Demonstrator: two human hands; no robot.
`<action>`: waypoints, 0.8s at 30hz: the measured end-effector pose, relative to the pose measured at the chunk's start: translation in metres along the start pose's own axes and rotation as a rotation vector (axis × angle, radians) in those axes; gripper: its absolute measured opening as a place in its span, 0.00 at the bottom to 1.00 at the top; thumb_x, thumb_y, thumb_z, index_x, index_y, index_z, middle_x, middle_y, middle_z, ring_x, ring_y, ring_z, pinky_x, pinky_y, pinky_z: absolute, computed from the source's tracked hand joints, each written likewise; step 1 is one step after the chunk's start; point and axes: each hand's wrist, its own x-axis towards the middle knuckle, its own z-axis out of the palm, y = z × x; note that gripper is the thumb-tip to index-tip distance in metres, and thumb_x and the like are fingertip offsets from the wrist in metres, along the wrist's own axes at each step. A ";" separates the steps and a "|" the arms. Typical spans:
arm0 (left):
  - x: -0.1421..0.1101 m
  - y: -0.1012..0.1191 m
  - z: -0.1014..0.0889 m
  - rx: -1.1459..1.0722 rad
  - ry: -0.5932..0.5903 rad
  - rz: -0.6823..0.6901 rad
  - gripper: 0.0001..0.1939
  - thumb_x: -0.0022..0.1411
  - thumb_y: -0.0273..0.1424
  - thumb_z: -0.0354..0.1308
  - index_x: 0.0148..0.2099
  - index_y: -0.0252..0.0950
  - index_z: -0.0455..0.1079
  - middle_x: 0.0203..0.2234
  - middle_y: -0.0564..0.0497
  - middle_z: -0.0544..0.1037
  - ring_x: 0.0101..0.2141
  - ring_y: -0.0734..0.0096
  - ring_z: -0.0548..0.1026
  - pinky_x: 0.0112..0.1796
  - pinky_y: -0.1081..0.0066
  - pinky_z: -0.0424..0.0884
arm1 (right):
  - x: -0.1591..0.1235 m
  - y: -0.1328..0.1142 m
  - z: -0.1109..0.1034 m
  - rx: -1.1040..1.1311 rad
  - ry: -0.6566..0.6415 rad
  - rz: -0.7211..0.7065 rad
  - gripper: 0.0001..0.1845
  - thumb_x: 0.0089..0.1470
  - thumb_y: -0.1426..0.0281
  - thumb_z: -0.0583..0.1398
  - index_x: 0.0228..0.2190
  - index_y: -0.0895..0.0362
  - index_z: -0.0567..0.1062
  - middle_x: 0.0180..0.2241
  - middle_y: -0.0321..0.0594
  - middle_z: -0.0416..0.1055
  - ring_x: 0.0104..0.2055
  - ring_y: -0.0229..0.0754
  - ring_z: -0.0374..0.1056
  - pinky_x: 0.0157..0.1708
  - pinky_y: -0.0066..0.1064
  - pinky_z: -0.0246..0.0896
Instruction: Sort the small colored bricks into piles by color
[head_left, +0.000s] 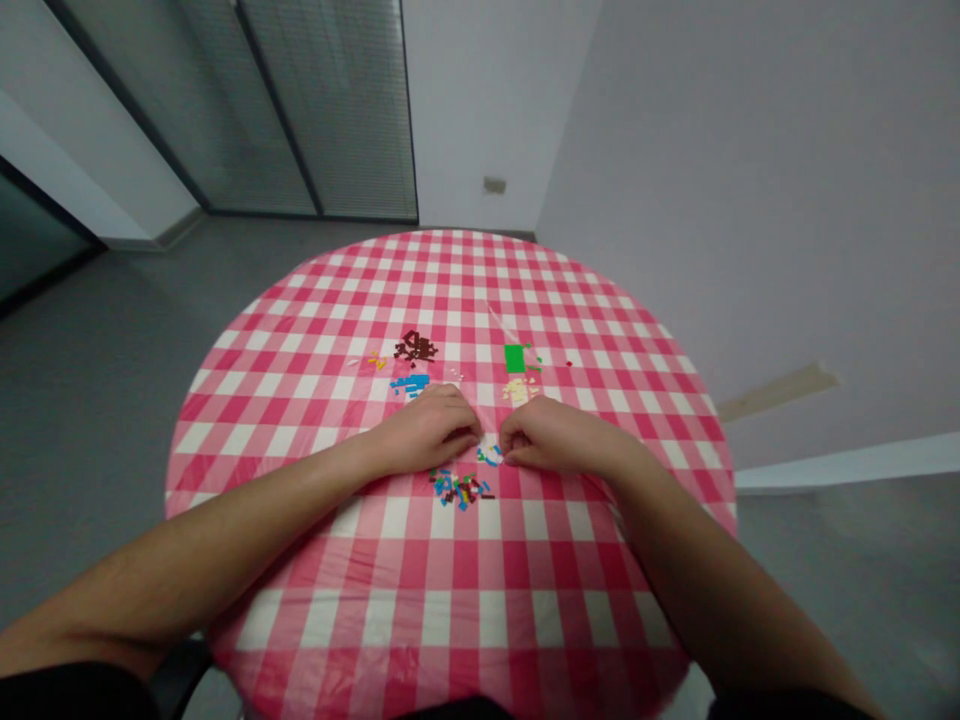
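Observation:
My left hand [439,430] rests on the table with its fingers curled inward. Facing it, my right hand [551,432] is also closed, fingertips down on the cloth. Anything inside either hand is hidden. Between them lies a small cluster of blue, green and white toy bricks [490,455], close to the right fingertips. Just nearer to me is a mixed pile of bricks [459,489] in blue, brown, green and yellow. Blue bricks [411,384] lie beyond my left hand, and cream bricks [517,390] beyond my right.
Dark brown bricks [415,347] and a few yellow bricks [376,361] sit farther back on the left. A green plate [514,359] lies at the back right, with a small red piece [569,364] beyond it. A checked tablecloth [450,270] covers the round table.

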 end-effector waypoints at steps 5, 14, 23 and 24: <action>-0.002 -0.002 -0.002 -0.019 0.033 -0.014 0.06 0.67 0.27 0.57 0.40 0.37 0.75 0.34 0.49 0.81 0.38 0.65 0.75 0.44 0.63 0.67 | 0.000 0.001 -0.005 -0.007 0.071 0.053 0.07 0.50 0.75 0.66 0.34 0.58 0.81 0.28 0.38 0.77 0.28 0.37 0.66 0.27 0.28 0.51; -0.003 -0.003 -0.003 -0.032 0.067 -0.016 0.06 0.64 0.24 0.57 0.40 0.37 0.75 0.34 0.50 0.81 0.38 0.65 0.75 0.44 0.63 0.68 | -0.001 0.005 -0.004 0.034 0.140 -0.051 0.10 0.46 0.81 0.60 0.26 0.58 0.80 0.23 0.36 0.76 0.24 0.35 0.64 0.27 0.28 0.53; -0.003 -0.003 -0.004 -0.049 0.048 -0.012 0.06 0.66 0.26 0.56 0.39 0.37 0.75 0.33 0.50 0.81 0.37 0.66 0.76 0.44 0.63 0.68 | 0.004 0.050 -0.011 0.276 0.570 0.062 0.08 0.55 0.71 0.61 0.34 0.56 0.82 0.33 0.42 0.81 0.34 0.42 0.74 0.34 0.30 0.65; -0.003 -0.003 -0.004 -0.046 0.046 -0.018 0.06 0.66 0.26 0.56 0.39 0.37 0.75 0.33 0.50 0.81 0.37 0.66 0.76 0.44 0.63 0.68 | 0.005 0.048 -0.011 0.255 0.540 0.047 0.09 0.56 0.71 0.61 0.34 0.57 0.82 0.34 0.42 0.81 0.35 0.42 0.75 0.35 0.30 0.65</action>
